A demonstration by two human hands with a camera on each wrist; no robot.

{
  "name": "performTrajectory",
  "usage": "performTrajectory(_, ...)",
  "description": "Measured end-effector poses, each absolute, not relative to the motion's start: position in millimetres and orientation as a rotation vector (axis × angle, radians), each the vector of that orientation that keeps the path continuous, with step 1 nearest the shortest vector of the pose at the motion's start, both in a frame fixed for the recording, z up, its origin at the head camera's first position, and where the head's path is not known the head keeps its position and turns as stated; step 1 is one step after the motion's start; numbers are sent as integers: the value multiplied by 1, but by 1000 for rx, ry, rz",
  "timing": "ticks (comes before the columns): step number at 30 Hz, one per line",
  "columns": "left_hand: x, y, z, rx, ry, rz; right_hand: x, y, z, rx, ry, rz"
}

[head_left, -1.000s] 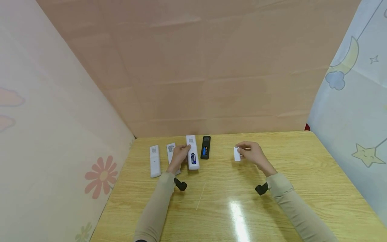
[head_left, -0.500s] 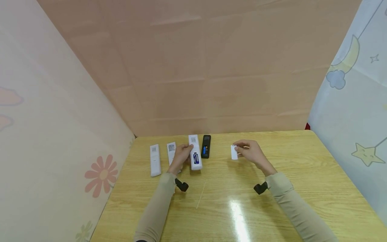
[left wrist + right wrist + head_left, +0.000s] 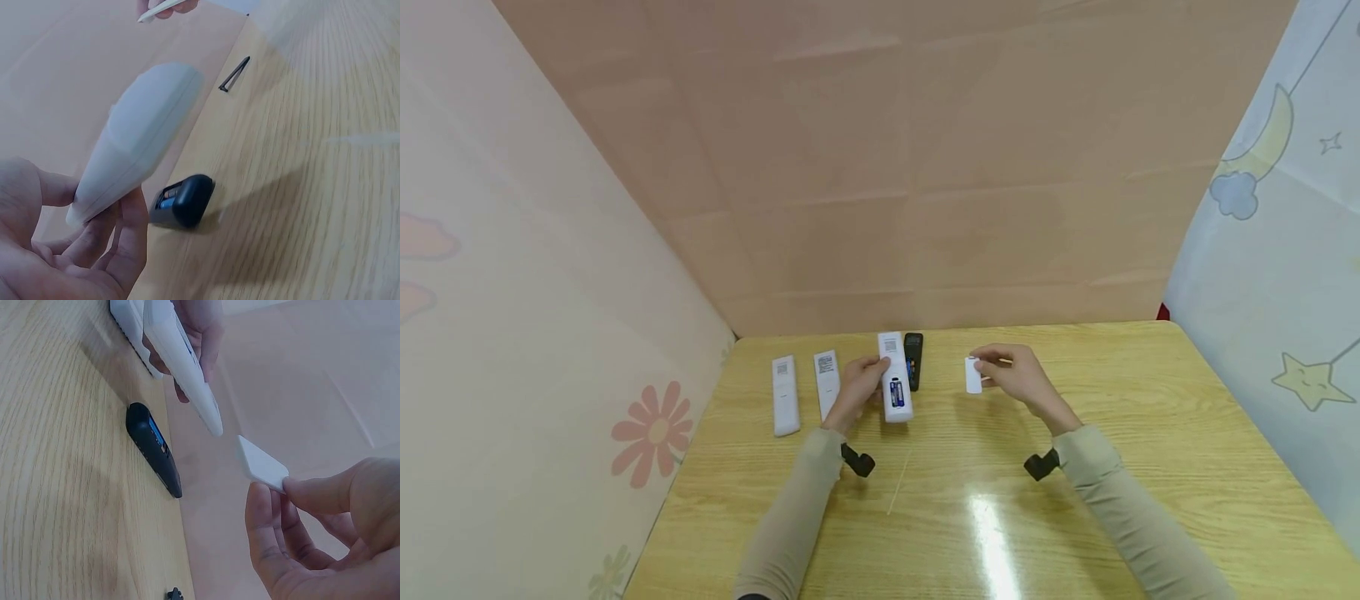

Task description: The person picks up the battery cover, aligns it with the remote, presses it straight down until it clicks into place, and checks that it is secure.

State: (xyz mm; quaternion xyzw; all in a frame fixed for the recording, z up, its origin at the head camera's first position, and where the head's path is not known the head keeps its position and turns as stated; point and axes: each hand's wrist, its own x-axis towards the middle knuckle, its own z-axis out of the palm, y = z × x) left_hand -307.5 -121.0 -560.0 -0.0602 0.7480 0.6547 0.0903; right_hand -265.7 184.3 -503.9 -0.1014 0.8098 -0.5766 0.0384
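My left hand [image 3: 859, 385] holds a white remote control [image 3: 891, 354] above the table, its back turned up. Two blue batteries [image 3: 897, 393] sit in the remote's uncovered compartment. Thumb on one side and fingers on the other grip it in the left wrist view. To the right, my right hand [image 3: 1013, 373] pinches a small white battery cover [image 3: 973, 376] between thumb and fingers. A gap separates cover and remote in the right wrist view [image 3: 262, 464]. Below the held remote lies a black remote control [image 3: 153, 450] with batteries showing in its own compartment, partly hidden in the head view.
Two more white remotes lie at the left: one remote [image 3: 786, 396] at the far left, another remote [image 3: 827, 379] partly behind my left hand. A thin black piece [image 3: 235, 74] rests on the wooden table [image 3: 925, 517]. A brown-covered wall [image 3: 910, 167] stands behind the table.
My left hand has moved right with the white remote, which now overlaps the black remote in the head view. My right hand has shifted slightly left with the cover, narrowing the gap.
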Motion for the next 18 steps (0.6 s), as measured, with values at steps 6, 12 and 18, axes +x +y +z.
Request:
performTrajectory(6,-305,-113,-555,-144,2199,1955,-266,180,-503,-323,2475,-1779)
performTrajectory(12,-303,-105,-557,-103,2170,1967,-266,175,-502,-322,2476,-1771)
performTrajectory(18,-300,-98,-555,-92,2141,1992,-263,171,-500,-317,2476,-1768)
